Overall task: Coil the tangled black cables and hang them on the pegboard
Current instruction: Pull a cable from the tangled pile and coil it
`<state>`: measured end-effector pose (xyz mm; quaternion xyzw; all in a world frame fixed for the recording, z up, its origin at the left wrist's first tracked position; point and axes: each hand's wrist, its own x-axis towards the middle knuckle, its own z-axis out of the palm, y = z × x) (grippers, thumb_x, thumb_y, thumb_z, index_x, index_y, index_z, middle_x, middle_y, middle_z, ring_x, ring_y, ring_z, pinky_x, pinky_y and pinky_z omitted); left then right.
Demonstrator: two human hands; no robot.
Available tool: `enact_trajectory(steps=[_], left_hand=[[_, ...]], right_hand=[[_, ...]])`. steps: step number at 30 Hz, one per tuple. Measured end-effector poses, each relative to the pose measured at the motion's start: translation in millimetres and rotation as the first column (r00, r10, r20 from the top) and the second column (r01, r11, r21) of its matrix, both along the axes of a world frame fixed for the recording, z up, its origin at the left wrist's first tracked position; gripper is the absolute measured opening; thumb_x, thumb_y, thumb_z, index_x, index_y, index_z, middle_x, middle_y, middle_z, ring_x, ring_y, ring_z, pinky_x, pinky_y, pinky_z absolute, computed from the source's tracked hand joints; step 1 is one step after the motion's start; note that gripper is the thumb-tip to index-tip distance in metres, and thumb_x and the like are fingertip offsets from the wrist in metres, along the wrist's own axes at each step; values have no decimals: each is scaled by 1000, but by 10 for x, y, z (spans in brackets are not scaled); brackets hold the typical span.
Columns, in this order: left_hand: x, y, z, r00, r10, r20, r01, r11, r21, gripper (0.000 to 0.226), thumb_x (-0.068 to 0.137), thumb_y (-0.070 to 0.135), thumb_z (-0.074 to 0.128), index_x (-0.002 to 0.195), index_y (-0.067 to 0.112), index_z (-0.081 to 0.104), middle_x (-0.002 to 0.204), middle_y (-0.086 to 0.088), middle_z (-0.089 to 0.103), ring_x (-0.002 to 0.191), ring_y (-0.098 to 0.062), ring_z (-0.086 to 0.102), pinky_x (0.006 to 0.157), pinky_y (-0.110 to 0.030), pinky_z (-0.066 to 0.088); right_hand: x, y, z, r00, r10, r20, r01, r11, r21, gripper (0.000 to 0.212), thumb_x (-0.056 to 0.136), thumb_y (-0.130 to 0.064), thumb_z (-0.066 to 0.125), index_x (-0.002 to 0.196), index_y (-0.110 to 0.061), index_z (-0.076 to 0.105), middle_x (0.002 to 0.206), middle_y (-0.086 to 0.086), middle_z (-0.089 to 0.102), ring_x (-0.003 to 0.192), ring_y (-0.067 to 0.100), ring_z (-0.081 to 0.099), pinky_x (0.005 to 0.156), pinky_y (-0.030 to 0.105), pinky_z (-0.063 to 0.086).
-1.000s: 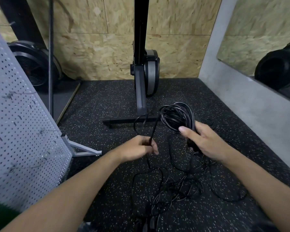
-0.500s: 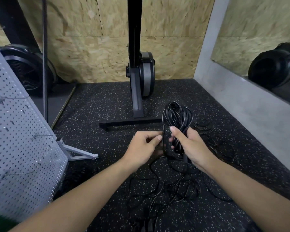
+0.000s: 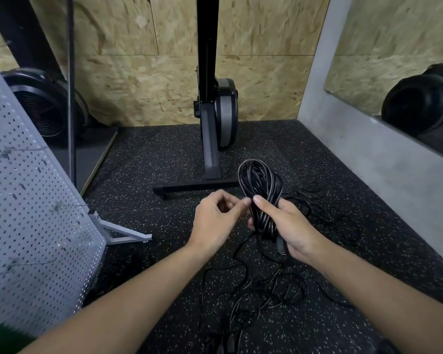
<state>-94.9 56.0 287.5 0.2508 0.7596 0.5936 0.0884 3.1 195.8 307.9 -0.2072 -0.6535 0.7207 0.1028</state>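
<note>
A big black exercise machine (image 3: 211,129) stands on the speckled floor (image 3: 149,159), right behind the hands, with its flat foot bar across the floor. A wooden wall (image 3: 266,80) is behind it. On the left there is one round black fan (image 3: 45,108) and one thin dark pole (image 3: 71,98). On the right there is one mirror (image 3: 407,60) above a grey wall.

The white pegboard (image 3: 36,226) leans at the left, well apart from the hands. I count at least three thin wire hooks (image 3: 69,206) sticking out of it. They are bare.

There are two hands and one coil (image 3: 258,185). The right hand (image 3: 289,226) is wrapped tight around the bottom of the coil and holds it up in the air, with the thumb on top. One plug (image 3: 280,245) hangs under that hand. The left hand (image 3: 215,223) has curled fingers, and their tips touch the coil's left side. I cannot tell if they pinch a strand.

More loose cables (image 3: 274,295) lie in a messy heap on the floor below the hands, too tangled to count.
</note>
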Motion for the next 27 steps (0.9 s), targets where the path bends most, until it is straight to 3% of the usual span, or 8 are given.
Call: enact_trajectory(steps=[2,4,7,10,12,20,24,27], left_hand=[[-71,-15,-39,976,-141,163,155,985,-80,28,103,50,58,106,24,68,94,4,76,92,-5,70,95,-30,50],[-95,-62,-111,851,-404,335,468,873,-136,32,108,47,48,124,23,62,106,1,79,107,-12,72,110,-38,45],[-59,-108,-178,751,-575,324,650,729,-214,30,109,37,50,127,18,65,92,-7,79,94,-18,76,101,-33,51],[-93,-93,-177,854,-514,84,502,770,-394,24,109,40,51,108,30,73,68,-4,70,56,-8,59,58,-27,46],[-172,-94,-164,917,-398,-21,337,804,-489,25,109,38,51,101,28,73,66,2,67,50,-8,52,50,-24,40],[-645,-421,-211,999,51,14,-37,867,-497,19,109,10,48,111,20,64,94,-5,70,60,-15,72,45,-16,47],[-712,-420,-363,998,-48,-36,8,707,-708,19,108,7,47,110,17,63,107,-12,68,75,-21,69,58,-27,51],[-649,-350,-380,985,-170,7,112,618,-778,24,105,12,53,128,13,60,115,-10,64,80,-16,63,59,-25,47]], right_hand=[[-4,38,30,999,-30,-18,29,999,-43,35,100,-35,65,115,-4,68,93,10,76,82,22,72,82,38,62],[1,92,61,998,-44,-37,39,992,-122,41,95,-40,69,111,-2,68,90,12,75,79,24,71,83,42,61],[15,181,90,996,-62,-60,51,985,-167,39,95,-39,69,111,-3,68,92,12,74,77,24,70,79,42,60],[19,256,91,993,-109,-54,101,986,-132,37,99,-37,66,114,-2,66,91,9,73,74,21,68,68,35,61],[25,321,88,987,-156,-33,152,984,-94,36,101,-35,64,114,-1,66,89,10,71,70,20,66,63,32,60],[169,799,79,939,-343,-28,340,937,-76,28,101,-33,66,112,-8,64,86,8,70,66,20,67,80,45,59],[176,736,97,960,-277,-47,271,957,-103,28,103,-31,63,117,-6,64,87,10,67,66,20,63,72,40,58],[151,559,133,990,-108,-93,89,979,-185,34,104,-27,60,130,-4,58,88,9,66,70,20,60,62,33,59]])
